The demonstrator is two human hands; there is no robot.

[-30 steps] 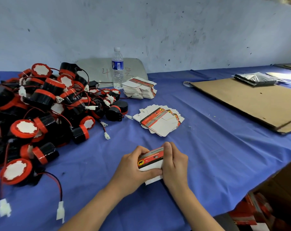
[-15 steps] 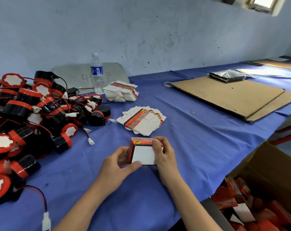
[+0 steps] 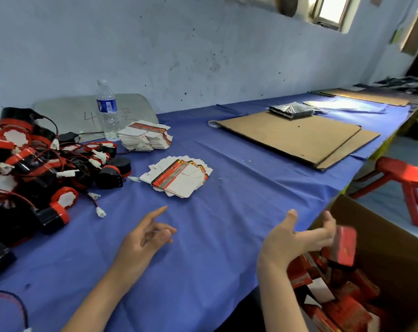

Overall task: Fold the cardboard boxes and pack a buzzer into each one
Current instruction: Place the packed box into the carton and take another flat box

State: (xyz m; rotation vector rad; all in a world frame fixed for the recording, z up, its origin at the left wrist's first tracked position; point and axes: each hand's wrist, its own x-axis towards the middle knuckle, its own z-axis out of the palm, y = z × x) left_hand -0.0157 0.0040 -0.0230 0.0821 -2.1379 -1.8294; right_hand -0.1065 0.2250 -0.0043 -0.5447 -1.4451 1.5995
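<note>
Buzzers (image 3: pixel 35 168) lay heaped on the counter's (image 3: pixel 239 212) left, flat box blanks (image 3: pixel 176 176) beside them. The left hand (image 3: pixel 145 238) hovered open, empty; the right hand (image 3: pixel 296 238), fingers spread, had a blurred folded box (image 3: pixel 344 245) at its fingertips, above the carton (image 3: pixel 394 236).

A water bottle (image 3: pixel 107 109) stands at eleven o'clock on the blue-clothed desk (image 3: pixel 227 216), just before a grey board (image 3: pixel 69 111). Flat cardboard sheets (image 3: pixel 294 140) lie at one o'clock, carrying a shiny packet (image 3: pixel 290 110). A red stool (image 3: pixel 404 173) stands at three o'clock.
</note>
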